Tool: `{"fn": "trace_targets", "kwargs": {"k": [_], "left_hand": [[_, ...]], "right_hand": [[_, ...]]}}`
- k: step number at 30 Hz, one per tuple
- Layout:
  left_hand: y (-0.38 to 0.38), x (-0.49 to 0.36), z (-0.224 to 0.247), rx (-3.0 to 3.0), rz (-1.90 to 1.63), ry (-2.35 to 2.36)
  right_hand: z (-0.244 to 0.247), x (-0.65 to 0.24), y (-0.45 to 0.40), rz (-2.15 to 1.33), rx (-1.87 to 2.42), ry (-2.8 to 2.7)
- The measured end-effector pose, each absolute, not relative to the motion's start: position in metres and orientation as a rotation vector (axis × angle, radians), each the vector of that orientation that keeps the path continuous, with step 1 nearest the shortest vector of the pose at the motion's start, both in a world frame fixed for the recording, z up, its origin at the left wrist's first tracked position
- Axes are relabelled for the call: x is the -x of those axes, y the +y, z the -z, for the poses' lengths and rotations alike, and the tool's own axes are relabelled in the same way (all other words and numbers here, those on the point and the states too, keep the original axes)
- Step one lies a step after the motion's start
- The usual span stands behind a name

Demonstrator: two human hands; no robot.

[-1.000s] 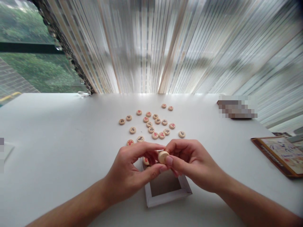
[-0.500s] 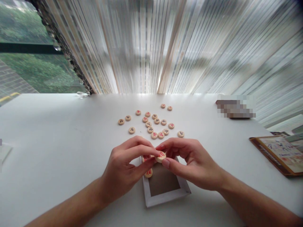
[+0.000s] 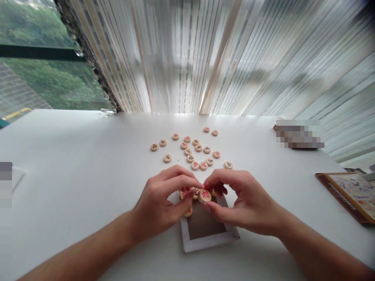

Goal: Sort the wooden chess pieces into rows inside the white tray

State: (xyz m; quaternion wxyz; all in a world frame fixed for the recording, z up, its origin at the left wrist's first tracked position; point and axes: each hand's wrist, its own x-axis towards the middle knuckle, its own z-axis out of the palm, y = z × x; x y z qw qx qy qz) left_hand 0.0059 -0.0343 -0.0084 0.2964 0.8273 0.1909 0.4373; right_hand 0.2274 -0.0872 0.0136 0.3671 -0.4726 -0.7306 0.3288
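1. pinch grip, right hand [image 3: 249, 205]: thumb and index only slightly parted, across a red-marked disc [image 3: 204, 196]; thumb at lower edge, index at upper. edge hold probably leaves the marking readable.
2. left hand [image 3: 164, 197]: fingers curled, small gap to thumb, tips at the disc's upper left. likely steadying it; can't tell if it bears any weight, or grips anything else.
3. disc location: over the far part of a shallow box [image 3: 209, 242], face tilted up toward the wearer. held low, presumably so there's little drop; contact with the box, can't tell.
4. black-marked disc [image 3: 195, 193] just beside the held one, partly covered. another red-marked one [image 3: 188, 212] at the box's left wall, which probably limits sliding that way.
5. loose discs [image 3: 190, 158] on the white table [image 3: 88, 175], beyond the box. mostly marked side up, spread out, some touching; spacing looks casual, but leaves most markings readable.
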Motion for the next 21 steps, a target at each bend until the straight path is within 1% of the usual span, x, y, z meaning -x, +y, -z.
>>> {"fn": "trace_targets", "kwargs": {"k": [4, 9, 21], "left_hand": [[-0.032, -0.004, 0.01, -2.091, -1.22, 0.629], [-0.026, -0.001, 0.016, -1.958, -1.238, 0.773], [-0.026, -0.005, 0.016, -1.993, -1.27, 0.742]], "right_hand": [[-0.011, -0.225, -0.088, -0.717, 1.196, -1.968], [-0.004, -0.218, -0.09, -0.589, 1.076, -2.086], [0.013, -0.211, -0.093, -0.48, 1.052, -2.279]]}}
